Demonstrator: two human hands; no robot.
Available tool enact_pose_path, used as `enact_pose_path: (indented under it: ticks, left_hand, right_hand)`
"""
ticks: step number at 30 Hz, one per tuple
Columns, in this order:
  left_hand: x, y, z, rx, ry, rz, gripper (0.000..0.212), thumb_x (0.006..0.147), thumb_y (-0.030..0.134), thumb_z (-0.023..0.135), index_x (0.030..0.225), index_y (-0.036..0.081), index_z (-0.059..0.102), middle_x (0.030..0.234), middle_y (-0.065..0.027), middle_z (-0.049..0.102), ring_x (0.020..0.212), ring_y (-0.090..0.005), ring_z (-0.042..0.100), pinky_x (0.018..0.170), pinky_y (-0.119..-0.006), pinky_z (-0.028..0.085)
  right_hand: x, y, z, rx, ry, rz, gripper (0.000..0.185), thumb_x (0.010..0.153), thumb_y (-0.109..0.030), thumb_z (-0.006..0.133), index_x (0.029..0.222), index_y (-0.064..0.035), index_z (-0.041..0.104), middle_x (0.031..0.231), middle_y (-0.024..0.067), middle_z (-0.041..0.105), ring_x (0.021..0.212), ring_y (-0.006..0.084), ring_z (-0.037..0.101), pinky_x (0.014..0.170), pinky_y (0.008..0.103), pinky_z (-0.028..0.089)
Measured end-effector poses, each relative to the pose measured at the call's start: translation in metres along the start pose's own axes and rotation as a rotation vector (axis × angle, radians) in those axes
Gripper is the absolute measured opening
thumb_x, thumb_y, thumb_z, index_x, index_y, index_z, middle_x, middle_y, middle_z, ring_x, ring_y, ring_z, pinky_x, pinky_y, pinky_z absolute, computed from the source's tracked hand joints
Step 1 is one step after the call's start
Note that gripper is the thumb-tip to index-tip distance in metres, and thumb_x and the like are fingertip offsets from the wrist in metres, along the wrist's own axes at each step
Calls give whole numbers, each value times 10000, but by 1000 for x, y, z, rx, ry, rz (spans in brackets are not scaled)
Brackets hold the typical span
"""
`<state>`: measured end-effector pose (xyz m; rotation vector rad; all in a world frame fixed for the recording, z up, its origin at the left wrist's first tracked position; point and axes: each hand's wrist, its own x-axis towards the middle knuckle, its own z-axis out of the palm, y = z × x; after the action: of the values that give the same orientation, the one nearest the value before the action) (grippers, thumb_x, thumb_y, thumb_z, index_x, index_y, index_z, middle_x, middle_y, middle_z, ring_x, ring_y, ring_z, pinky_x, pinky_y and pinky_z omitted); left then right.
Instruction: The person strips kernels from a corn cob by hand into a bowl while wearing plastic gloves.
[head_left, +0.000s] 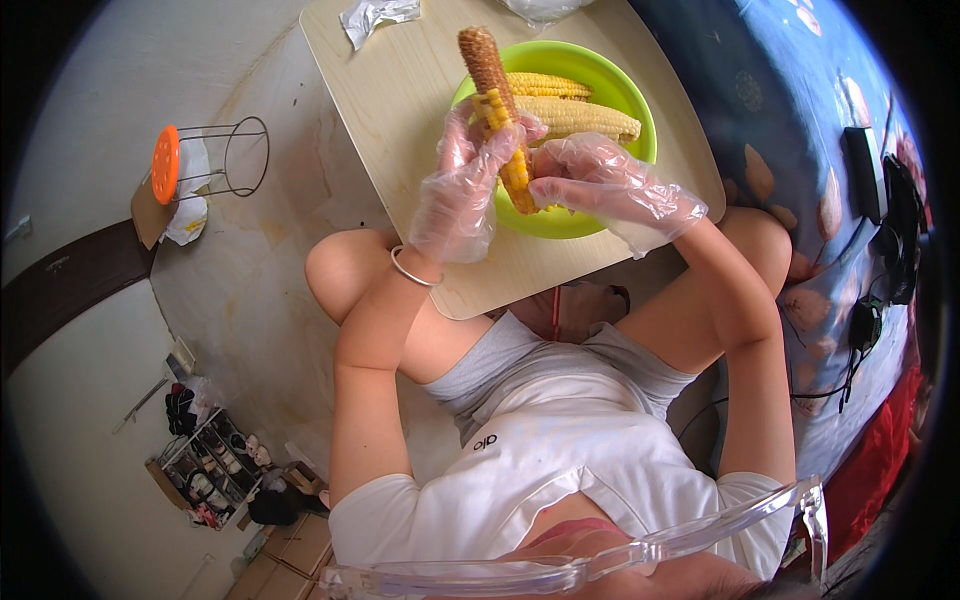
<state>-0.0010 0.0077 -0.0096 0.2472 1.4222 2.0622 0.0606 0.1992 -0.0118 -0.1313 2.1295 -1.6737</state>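
My left hand (469, 180), in a clear plastic glove, is closed around the middle of a corn cob (491, 71). The cob's far part is bare and brown; yellow kernels remain on the nearer part. My right hand (600, 180), gloved the same way, has its thumb and bent fingers against the kernels near the cob's near end. Whether it grips the cob or a loose kernel cannot be told. Beneath both hands stands a lime-green plastic bowl (646, 97). It holds a pale ear of corn (585, 118), a yellower ear (551, 85) behind it and some loose kernels, partly hidden.
The bowl rests on a small light wood-look table (375, 112) over my legs. Crumpled foil-like wrapping (375, 19) and a clear plastic bag (544, 9) lie at its far edge. An orange-topped stool (165, 165) lies on its side at left; blue floral bedding (757, 97) is at right.
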Motion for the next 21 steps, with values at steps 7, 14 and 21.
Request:
enact_pose_path:
  ticks: [7, 14, 21]
  left_hand:
    - [0, -6, 1, 13, 12, -34, 456, 1028, 171, 606, 1409, 48, 389, 1208, -96, 628, 1157, -177, 612, 1063, -352, 471]
    - [0, 4, 1, -73, 11, -52, 435, 1044, 182, 575, 1413, 45, 390, 1191, -109, 633, 1148, -193, 621, 1060, -360, 475]
    - [3, 4, -4, -68, 22, -31, 462, 1035, 265, 583, 1391, 40, 393, 1223, -145, 608, 1202, -267, 619, 1034, -416, 526]
  right_hand:
    - [2, 5, 5, -212, 51, -183, 257, 930, -193, 608, 1107, -28, 694, 764, 111, 598, 699, 215, 603, 673, 369, 479]
    - [-1, -15, 2, 44, 4, 90, 263, 951, -184, 541, 1097, -11, 674, 777, 70, 633, 672, 149, 617, 648, 308, 502]
    - [-1, -6, 2, 275, 38, 172, 336, 994, -270, 527, 1122, 9, 664, 773, 52, 633, 640, 113, 575, 629, 266, 493]
